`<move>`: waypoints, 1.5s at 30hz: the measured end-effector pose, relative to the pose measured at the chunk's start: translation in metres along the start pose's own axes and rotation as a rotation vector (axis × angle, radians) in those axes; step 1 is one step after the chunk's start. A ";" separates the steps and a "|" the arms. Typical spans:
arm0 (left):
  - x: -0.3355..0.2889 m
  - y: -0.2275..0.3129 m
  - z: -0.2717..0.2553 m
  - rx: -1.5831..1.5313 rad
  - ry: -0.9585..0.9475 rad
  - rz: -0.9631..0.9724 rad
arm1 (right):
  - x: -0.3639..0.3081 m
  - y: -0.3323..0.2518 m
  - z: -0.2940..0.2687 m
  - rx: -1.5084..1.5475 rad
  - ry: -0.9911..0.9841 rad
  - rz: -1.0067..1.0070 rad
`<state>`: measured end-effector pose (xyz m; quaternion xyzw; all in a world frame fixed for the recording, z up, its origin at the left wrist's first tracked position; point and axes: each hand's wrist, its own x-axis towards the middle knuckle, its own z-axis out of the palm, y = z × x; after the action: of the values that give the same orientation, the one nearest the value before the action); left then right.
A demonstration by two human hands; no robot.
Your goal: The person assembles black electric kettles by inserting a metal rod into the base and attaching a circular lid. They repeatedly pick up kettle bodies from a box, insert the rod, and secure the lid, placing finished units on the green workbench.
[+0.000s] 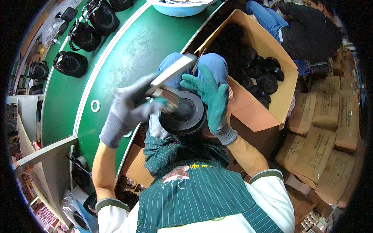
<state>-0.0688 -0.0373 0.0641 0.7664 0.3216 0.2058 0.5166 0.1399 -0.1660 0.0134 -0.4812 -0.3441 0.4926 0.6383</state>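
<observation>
A black round plastic base (186,112) with a ringed face rests at my lap. My left hand (134,99), in a grey glove, is closed over its left side. It grips a long white strip (173,70) that slants up to the right; a small reddish-brown bundle (168,96) beside it is too blurred to name. My right hand (211,97), in a green glove, stands at the base's right edge with fingers stretched and apart. Whether its palm touches the rim, I cannot tell.
Right of my knees stands an open cardboard box (254,110) of black round parts (267,82). A green worktable (128,50) on the left carries black kettle bodies (70,64), a white ring (95,105) and a light-blue basin (180,9). Stacked cartons (314,151) and another person (307,31) are at right.
</observation>
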 end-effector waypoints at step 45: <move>0.138 -0.074 0.073 0.107 -0.155 0.807 | 0.010 -0.059 0.034 -0.592 -0.801 -0.609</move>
<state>0.0551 0.0315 -0.0346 0.8699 -0.0344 0.3166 0.3767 0.1287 -0.1502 0.0792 -0.2949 -0.8043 0.3133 0.4098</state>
